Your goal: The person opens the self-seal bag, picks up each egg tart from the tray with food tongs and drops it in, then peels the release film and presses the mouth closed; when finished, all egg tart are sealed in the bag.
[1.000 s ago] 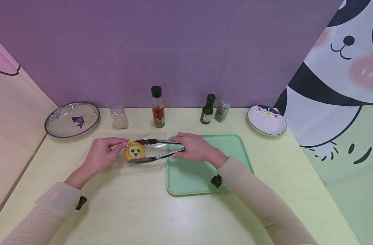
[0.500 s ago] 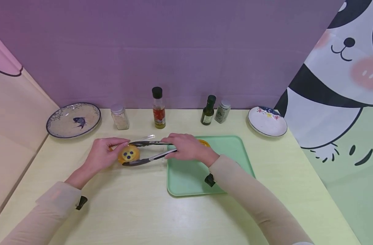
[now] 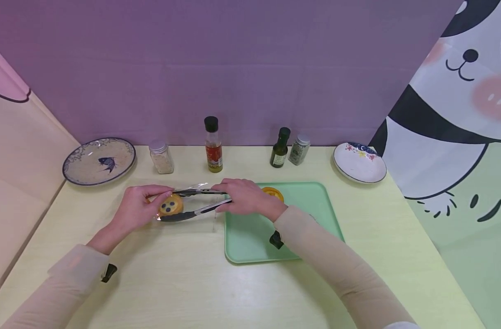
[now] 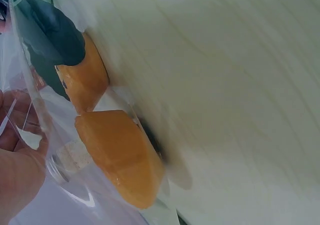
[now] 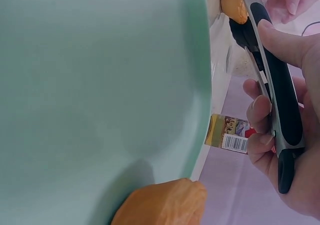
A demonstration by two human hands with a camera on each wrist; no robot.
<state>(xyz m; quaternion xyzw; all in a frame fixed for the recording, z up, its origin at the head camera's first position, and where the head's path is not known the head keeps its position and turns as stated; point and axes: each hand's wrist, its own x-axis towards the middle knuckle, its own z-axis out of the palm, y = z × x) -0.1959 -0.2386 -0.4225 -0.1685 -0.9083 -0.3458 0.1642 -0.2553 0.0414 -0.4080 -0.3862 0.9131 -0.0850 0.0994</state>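
Observation:
My left hand [image 3: 137, 208] pinches the edge of a clear plastic bag [image 4: 82, 190]. The right hand [image 3: 246, 197] grips a pair of tongs [image 3: 207, 209] with black handles. Between the tongs' dark tips sits a golden bun [image 3: 171, 205] topped with dark round spots, close by the left fingers at the bag. In the left wrist view, a second orange bun [image 4: 120, 157] lies inside the bag, touching the tonged one. Another orange pastry [image 3: 274, 193] rests on the green tray [image 3: 250, 249], partly hidden by the right wrist.
Along the back stand an oval fish plate [image 3: 83, 171], a jar [image 3: 162, 160], a red-labelled bottle [image 3: 213, 153], a dark green bottle [image 3: 279, 151] and a second jar [image 3: 299, 151]. A white floral dish [image 3: 357, 167] lies at the right, before a purple cloth wall [image 3: 250, 82].
The right hand has moved left with the tongs, carrying the spotted bun left, further into the bag. The pastry on the tray has come into view behind the right hand. The left hand stays nearly still.

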